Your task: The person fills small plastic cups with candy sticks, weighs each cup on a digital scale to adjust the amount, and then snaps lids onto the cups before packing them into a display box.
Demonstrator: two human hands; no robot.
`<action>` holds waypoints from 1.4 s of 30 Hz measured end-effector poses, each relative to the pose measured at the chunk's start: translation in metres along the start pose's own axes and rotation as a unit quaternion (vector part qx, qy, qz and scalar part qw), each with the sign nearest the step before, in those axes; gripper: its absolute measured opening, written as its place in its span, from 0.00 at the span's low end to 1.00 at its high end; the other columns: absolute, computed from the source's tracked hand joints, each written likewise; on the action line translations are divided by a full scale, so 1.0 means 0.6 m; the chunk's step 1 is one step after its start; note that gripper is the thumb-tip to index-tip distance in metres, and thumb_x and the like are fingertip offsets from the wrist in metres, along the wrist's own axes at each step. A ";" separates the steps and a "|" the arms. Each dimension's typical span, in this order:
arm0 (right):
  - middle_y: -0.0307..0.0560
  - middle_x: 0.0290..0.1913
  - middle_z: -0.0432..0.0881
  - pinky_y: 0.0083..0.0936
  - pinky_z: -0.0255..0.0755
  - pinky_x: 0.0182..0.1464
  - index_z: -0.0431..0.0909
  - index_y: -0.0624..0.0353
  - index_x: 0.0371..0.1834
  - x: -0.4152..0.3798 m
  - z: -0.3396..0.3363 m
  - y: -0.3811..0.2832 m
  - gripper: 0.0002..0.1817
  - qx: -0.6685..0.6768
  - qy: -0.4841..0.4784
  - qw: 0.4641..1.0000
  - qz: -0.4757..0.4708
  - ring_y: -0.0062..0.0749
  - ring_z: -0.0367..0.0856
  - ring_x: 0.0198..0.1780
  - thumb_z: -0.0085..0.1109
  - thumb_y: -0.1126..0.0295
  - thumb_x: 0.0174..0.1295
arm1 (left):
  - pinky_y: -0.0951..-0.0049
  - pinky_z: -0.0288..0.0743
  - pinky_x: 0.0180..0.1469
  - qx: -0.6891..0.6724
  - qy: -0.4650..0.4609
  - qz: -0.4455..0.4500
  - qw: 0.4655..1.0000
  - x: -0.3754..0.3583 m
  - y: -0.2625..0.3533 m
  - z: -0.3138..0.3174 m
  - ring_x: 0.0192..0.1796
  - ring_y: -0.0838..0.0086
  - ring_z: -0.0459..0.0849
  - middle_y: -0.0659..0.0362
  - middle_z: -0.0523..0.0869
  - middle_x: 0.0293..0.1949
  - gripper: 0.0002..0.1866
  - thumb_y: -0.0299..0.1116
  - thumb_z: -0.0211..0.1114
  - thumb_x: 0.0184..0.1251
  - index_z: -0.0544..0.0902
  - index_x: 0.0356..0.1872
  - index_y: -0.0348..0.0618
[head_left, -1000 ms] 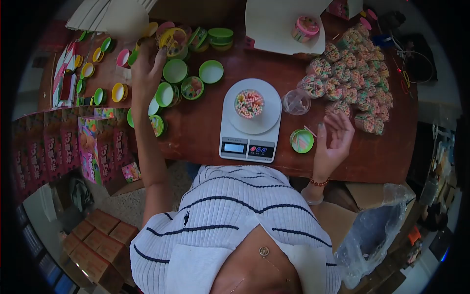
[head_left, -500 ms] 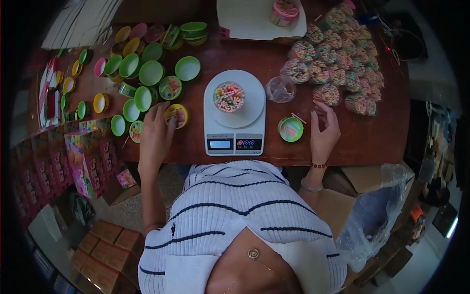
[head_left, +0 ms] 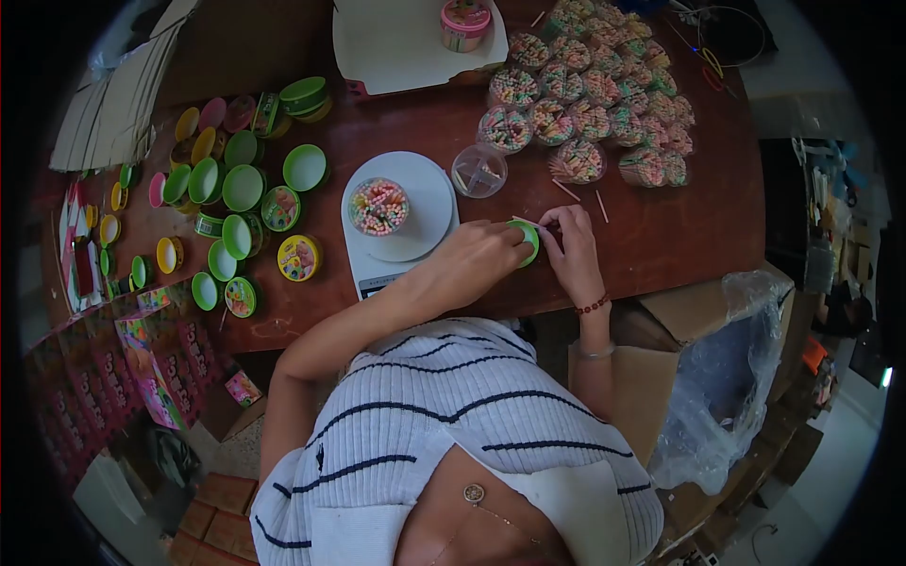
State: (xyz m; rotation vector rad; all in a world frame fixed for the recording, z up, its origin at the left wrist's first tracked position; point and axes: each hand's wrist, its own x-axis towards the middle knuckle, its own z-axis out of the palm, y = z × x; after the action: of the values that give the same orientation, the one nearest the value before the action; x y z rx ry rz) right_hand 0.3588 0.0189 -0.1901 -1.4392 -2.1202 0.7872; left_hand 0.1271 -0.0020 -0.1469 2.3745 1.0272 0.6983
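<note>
A white kitchen scale (head_left: pixel 420 184) stands on the brown table (head_left: pixel 661 236) with a clear cup of coloured candy sticks (head_left: pixel 377 206) on its plate. My left hand (head_left: pixel 481 259) reaches across the scale's front and grips a green lid (head_left: pixel 529 240) just right of it. My right hand (head_left: pixel 566 247) meets it from the other side, fingers pinched at the lid's edge. A yellow lid (head_left: pixel 298 258) lies on the table to the left of the scale. An empty clear cup (head_left: pixel 478 171) stands behind the hands.
Several green, yellow and pink lids (head_left: pixel 226 184) are spread at the left. Filled candy cups (head_left: pixel 590 104) cluster at the back right. A white box flap (head_left: pixel 396 47) holds a pink tub (head_left: pixel 465 24). Pink cartons (head_left: pixel 104 377) and a plastic bag (head_left: pixel 727 406) flank the table.
My left hand left the yellow lid at the left and crossed over to the green lid right of the scale. My right hand closed in on that lid. The view shifted.
</note>
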 end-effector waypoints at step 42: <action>0.56 0.55 0.83 0.36 0.80 0.59 0.76 0.61 0.68 0.131 0.085 -0.275 0.37 0.106 0.015 0.969 -0.223 0.48 0.86 0.55 0.81 0.69 0.54 | 0.61 0.80 0.58 -0.049 0.213 -0.294 0.931 -0.161 -0.031 -0.183 0.56 0.58 0.86 0.48 0.81 0.63 0.27 0.25 0.72 0.67 0.79 0.68 0.42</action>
State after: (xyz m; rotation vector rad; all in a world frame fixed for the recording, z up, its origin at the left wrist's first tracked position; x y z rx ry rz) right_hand 0.1871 0.0340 -0.1116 -0.8153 -2.1448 0.7776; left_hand -0.0070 -0.0412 -0.0993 1.7094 1.7329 1.0088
